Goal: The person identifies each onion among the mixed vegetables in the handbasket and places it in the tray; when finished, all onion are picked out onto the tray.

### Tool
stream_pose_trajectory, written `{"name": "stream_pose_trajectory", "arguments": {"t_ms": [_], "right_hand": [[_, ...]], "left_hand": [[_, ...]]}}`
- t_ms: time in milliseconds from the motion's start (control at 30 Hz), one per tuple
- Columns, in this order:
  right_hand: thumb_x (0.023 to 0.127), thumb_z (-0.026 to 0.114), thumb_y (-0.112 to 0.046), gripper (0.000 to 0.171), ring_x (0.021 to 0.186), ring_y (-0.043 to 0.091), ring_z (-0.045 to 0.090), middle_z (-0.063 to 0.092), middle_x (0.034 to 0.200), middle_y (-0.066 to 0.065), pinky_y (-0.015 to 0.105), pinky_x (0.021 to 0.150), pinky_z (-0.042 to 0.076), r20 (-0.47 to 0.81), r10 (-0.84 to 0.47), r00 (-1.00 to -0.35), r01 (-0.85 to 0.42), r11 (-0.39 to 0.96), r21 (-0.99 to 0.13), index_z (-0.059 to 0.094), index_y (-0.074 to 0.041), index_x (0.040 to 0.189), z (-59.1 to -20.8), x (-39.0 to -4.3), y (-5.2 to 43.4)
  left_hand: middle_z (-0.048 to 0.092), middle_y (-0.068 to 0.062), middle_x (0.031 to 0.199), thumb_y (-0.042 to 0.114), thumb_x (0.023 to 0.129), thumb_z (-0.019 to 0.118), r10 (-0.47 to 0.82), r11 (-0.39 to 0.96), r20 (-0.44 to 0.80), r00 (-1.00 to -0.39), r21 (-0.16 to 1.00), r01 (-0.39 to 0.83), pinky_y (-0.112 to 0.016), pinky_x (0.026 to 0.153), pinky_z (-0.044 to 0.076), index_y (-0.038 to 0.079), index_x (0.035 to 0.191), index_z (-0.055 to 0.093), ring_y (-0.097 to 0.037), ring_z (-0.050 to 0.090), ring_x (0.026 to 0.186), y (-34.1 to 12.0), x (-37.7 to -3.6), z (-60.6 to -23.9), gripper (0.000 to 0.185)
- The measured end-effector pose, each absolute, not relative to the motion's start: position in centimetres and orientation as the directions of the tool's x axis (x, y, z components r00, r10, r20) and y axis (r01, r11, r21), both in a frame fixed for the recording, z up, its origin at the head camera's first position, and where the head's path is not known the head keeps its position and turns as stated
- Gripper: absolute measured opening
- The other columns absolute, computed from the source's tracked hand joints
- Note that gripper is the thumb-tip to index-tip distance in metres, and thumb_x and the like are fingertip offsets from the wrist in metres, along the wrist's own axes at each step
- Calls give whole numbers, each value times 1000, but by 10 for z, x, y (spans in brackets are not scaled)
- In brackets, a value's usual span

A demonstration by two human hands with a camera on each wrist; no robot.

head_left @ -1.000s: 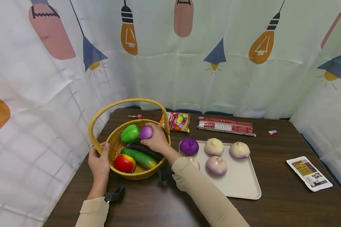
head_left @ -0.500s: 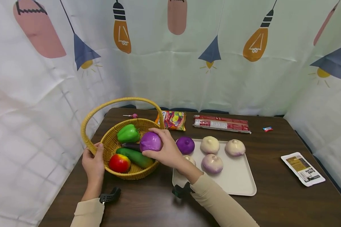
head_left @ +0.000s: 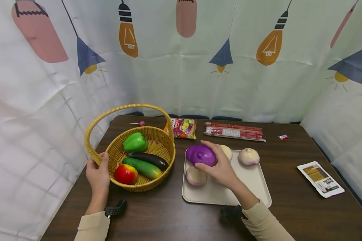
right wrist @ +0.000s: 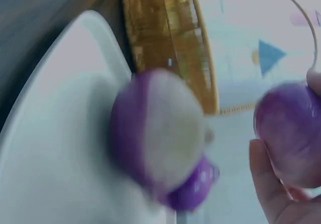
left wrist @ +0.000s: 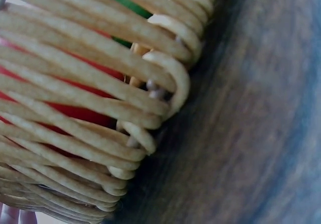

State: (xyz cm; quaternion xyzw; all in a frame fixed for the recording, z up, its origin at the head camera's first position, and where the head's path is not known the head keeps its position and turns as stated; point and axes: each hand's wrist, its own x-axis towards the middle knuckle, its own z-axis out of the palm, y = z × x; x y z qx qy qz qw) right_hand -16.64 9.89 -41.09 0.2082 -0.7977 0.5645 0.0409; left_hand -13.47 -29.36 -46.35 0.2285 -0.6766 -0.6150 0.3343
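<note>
My right hand (head_left: 221, 170) holds a purple onion (head_left: 205, 156) between thumb and fingers above the tray's far-left corner. Just behind it another purple onion (head_left: 189, 153) is partly covered. Pale, purple-tinged onions sit on the white tray (head_left: 223, 201): one at the left (head_left: 196, 177), one at the right (head_left: 248, 156), and one at the back (head_left: 227, 151) half hidden by my fingers. My left hand (head_left: 99, 175) grips the wicker basket (head_left: 161, 147) at its left rim, by the handle's foot. Inside lie a green bell pepper (head_left: 135, 142), an eggplant (head_left: 151, 160), a cucumber (head_left: 143, 168) and a red-yellow mango (head_left: 125, 174).
Along the table's back lie a lollipop (head_left: 138, 123), a colourful snack bag (head_left: 184, 128) and a long red packet (head_left: 234, 132). Farther right are a small wrapped candy (head_left: 283, 137) and a white pouch (head_left: 321, 179). A patterned curtain (head_left: 181, 80) hangs behind.
My right hand has lifted the purple onion out of the basket and carried it right, over the tray. The left hand keeps its grip on the basket. The view has shifted slightly.
</note>
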Motion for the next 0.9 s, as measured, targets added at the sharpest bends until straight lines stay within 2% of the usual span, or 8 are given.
{"name": "stream_pose_trajectory", "arguments": {"t_ms": [67,167,233,300,400,567,733,900], "right_hand": [[79,81,-10,69,119,28,51,46,139,10,45,91,48,344,-245,-907,-402,255,-879,51,-17,140,-414,-167,116],[81,77,-1,64,118,24,50,44,140,9,31,90,49,368,-184,-912,-401,199,-894,52,-11,139,-416,-168,140],[82,76,0,65,118,23,50,42,141,8,22,88,49,350,-155,-924,-376,202,-904,49,-11,140,-416,-167,156],[82,78,-5,69,120,24,47,39,142,9,17,88,46,318,-132,-939,-342,257,-904,45,-14,143,-417,-165,172],[80,81,-12,77,122,29,44,34,142,12,19,88,45,270,-105,-957,-289,373,-882,39,-16,144,-421,-161,192],[80,81,-17,76,120,33,44,35,138,14,15,83,43,263,-56,-963,-255,502,-826,39,-14,143,-434,-157,223],[80,82,-20,74,114,15,45,41,135,10,11,79,43,278,-84,-957,-272,595,-757,43,-15,142,-444,-152,254],[80,82,-16,71,111,0,38,36,138,10,8,80,40,278,-115,-954,-289,604,-743,45,-13,141,-452,-150,278]], "left_hand": [[57,11,100,27,96,64,-717,142,172,-675,985,101,-17,78,42,-1,122,58,-6,54,93,-294,-135,-464,39],[56,10,101,27,96,63,-713,144,176,-679,984,104,-17,78,42,0,123,57,-6,53,94,-295,-135,-465,39],[57,9,102,29,95,64,-717,145,176,-675,984,103,-17,79,42,2,122,59,-7,54,95,-295,-135,-466,38],[57,9,103,32,95,64,-720,152,176,-671,984,95,-18,79,42,4,121,60,-7,54,96,-294,-135,-467,38],[57,9,103,33,95,63,-722,162,173,-670,984,80,-17,79,42,7,120,60,-7,54,96,-294,-135,-466,36],[56,12,100,29,96,63,-717,171,177,-675,982,76,-17,78,42,2,123,58,-5,53,94,-294,-135,-465,39],[55,14,101,30,96,62,-712,179,173,-681,982,62,-17,79,42,0,125,56,-5,53,95,-293,-134,-464,41],[55,13,102,30,96,62,-714,173,174,-679,982,70,-18,80,41,3,124,58,-5,53,96,-293,-134,-463,39]]}}
